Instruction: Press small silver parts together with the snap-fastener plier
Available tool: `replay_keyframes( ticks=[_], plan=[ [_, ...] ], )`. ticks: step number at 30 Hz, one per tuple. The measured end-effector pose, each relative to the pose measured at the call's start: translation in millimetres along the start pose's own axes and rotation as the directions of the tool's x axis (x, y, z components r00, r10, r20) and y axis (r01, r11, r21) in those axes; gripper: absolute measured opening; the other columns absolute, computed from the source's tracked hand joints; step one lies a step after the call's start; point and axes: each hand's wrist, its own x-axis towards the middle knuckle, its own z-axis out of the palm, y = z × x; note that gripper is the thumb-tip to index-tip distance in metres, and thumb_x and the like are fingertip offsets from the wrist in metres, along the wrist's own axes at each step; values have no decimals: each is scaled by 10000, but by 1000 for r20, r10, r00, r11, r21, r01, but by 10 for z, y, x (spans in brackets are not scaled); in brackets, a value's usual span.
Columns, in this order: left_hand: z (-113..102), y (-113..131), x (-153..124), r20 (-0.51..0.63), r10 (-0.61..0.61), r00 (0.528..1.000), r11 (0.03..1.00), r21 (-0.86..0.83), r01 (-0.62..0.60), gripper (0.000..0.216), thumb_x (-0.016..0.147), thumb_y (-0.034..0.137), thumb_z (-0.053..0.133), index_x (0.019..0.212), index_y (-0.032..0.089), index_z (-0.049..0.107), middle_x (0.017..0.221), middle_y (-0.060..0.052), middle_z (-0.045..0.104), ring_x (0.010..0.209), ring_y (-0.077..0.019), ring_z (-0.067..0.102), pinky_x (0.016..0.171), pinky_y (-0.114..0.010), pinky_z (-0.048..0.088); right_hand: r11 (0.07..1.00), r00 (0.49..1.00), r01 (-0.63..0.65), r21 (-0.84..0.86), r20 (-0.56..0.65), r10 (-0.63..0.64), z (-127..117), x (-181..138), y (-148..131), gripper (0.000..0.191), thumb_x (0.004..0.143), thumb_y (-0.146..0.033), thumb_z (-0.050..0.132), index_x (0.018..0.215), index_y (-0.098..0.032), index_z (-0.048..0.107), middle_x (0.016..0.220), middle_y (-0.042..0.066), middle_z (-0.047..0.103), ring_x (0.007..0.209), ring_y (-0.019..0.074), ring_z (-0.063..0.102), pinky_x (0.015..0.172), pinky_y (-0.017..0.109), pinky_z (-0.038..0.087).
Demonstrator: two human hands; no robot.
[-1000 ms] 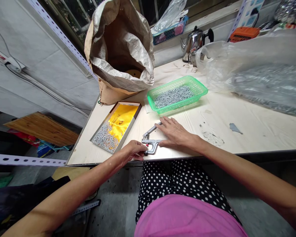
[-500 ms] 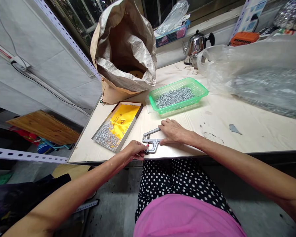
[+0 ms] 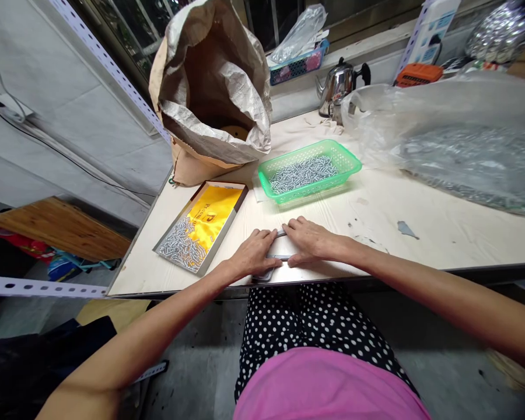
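Note:
Grey metal hand pliers [image 3: 281, 257], of the snap-fastener kind, lie at the table's front edge between my two hands. Over the jaw end, my left hand [image 3: 257, 252] is wrapped with its fingers on the upper handle and its thumb by the lower one, hiding most of the head. From the other side, my right hand [image 3: 310, 240] grips the handle ends with fingers and thumb. Left of the hands is a shallow box [image 3: 221, 239] with a yellow lining and a heap of small silver metal pieces [image 3: 181, 245]. Behind them, a green plastic basket [image 3: 317, 192] holds more of these pieces.
A large open paper sack [image 3: 192, 166] stands at the back left. On the right lies a big clear plastic bag [image 3: 464, 157] of metal pieces. A steel kettle [image 3: 336, 87], an orange case [image 3: 419, 74] and a blue basket [image 3: 297, 67] are along the window side.
My left hand has moved from the small red part at the jaws up over the pliers' head and handles. My right hand stays on the handle ends. The view has shifted slightly.

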Motion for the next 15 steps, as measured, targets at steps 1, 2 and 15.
replay_keyframes(
  ticks=[1, 2, 15],
  plan=[
    [-8, 13, 22, -5, 9, 1000, 1000, 29, -9, 659, 815, 421, 657, 1355, 117, 432, 1278, -162, 545, 1152, -285, 487, 991, -412, 407, 1000, 1000, -17, -17, 11, 17, -21, -8, 10, 702, 657, -490, 808, 1172, -68, 587, 1117, 172, 579, 1021, 309, 515, 832, 383, 450],
    [-14, 29, 41, -10, 16, 1000, 998, 55, -15, 625, 829, 421, 639, 1336, 109, 447, 1243, -159, 552, 1129, -282, 490, 974, -405, 414, 999, 999, -29, -30, 25, 30, -46, -11, 16, 642, 675, -479, 799, 1141, -80, 608, 1091, 165, 591, 1012, 305, 524, 813, 376, 452],
    [91, 117, 144, -55, -11, 998, 999, 47, 14, 178, 906, 301, 539, 906, 158, 645, 921, -77, 607, 956, -235, 526, 819, -343, 466, 1000, 999, -14, -4, 42, 15, 0, -55, -49, 186, 925, -292, 569, 949, -134, 665, 936, 116, 674, 880, 238, 621, 703, 307, 419]
  ],
)
